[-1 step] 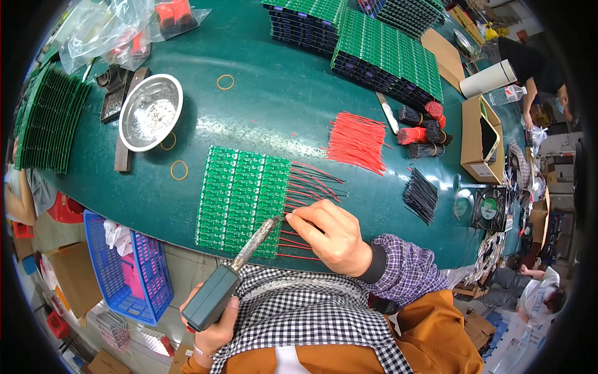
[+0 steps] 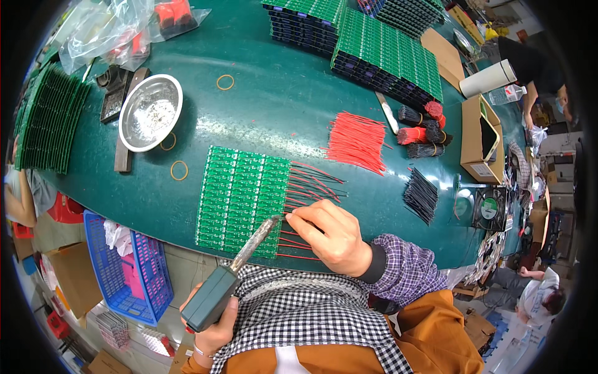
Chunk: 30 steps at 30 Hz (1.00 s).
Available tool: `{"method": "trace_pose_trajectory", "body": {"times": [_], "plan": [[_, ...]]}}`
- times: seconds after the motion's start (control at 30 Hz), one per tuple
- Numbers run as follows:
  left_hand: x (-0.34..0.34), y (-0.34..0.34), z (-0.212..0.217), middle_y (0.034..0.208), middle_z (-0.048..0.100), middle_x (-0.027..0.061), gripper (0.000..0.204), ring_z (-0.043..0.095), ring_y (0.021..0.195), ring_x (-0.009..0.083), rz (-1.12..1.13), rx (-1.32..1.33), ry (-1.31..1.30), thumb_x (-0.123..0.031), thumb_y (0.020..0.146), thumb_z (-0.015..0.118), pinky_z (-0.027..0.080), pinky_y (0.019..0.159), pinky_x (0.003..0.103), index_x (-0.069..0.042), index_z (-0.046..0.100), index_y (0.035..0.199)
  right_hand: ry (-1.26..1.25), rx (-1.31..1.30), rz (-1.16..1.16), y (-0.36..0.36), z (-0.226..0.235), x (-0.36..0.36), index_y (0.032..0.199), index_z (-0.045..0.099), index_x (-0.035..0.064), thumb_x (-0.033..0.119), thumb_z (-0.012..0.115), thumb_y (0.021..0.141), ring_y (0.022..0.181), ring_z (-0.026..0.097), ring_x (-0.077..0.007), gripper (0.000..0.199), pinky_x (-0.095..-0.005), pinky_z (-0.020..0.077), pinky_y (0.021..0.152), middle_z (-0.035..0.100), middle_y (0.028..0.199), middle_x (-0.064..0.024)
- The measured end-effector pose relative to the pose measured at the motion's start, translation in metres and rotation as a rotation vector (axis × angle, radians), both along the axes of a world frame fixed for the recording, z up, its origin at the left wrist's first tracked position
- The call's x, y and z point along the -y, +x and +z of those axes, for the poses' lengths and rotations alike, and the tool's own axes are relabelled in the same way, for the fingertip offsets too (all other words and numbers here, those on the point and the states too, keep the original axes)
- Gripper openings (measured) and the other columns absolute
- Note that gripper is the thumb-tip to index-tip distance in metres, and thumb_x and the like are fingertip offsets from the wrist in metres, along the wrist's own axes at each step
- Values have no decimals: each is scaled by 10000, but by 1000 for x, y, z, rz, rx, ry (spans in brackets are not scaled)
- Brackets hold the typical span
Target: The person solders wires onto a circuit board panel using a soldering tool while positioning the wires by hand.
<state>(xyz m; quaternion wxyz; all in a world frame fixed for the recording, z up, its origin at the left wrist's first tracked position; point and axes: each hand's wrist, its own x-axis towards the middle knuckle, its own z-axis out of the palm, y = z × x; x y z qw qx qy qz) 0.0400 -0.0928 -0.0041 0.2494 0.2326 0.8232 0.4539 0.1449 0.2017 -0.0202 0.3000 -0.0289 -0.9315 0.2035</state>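
My left hand (image 2: 215,318) is closed around the dark green handle of a soldering iron (image 2: 250,246). The iron's tip meets the right edge of a green circuit board panel (image 2: 240,199) lying near the table's front edge. Right beside the tip, my right hand (image 2: 333,237) pinches a thin wire, mostly hidden by the fingers. Several red wires (image 2: 317,174) stick out from the panel's right edge, above and below my fingertips. A loose pile of red wires (image 2: 356,142) lies beyond my right hand, and a pile of black wires (image 2: 421,195) to its right.
Stacked circuit panels (image 2: 386,59) stand at the back, with more (image 2: 53,118) at far left. A white bowl (image 2: 132,128) sits left of the panel near rubber bands (image 2: 179,170). Bundled wires (image 2: 420,134), a knife (image 2: 387,112) and a cardboard box (image 2: 470,140) are at right.
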Motion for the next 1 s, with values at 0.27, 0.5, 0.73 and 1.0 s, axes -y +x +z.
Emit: {"method": "trace_pose_trajectory", "body": {"times": [0.27, 0.5, 0.73, 1.0], "plan": [[4, 4, -1, 933, 688, 145, 215, 657, 765, 268, 65, 42, 10, -73, 826, 809, 528, 680, 375, 47, 732, 987, -3, 14, -5, 1, 0, 0, 1029, 711, -48, 19, 726, 712, 795, 656, -232, 324, -329, 562, 653, 677, 962, -116], [10, 12, 0, 981, 722, 152, 197, 680, 805, 268, 87, 77, 34, -74, 905, 796, 544, 709, 385, 53, 731, 1040, -37, 3, -14, 4, -2, 2, 1036, 713, -49, 25, 726, 711, 810, 665, -245, 334, -342, 566, 666, 677, 970, -117], [6, 9, 11, 950, 764, 121, 182, 707, 782, 224, 95, 110, 43, -89, 948, 785, 554, 695, 346, 54, 756, 1058, -19, -63, -43, 7, 0, 10, 1039, 713, -37, 42, 724, 713, 842, 677, -245, 335, -346, 560, 691, 683, 961, -113], [3, 11, 11, 957, 770, 117, 172, 712, 784, 207, 113, 134, 117, -55, 937, 788, 554, 696, 331, 63, 754, 1058, -8, -58, -56, 7, -2, 13, 1021, 744, -25, 63, 752, 695, 794, 682, -245, 338, -347, 553, 650, 717, 943, -98]]}}
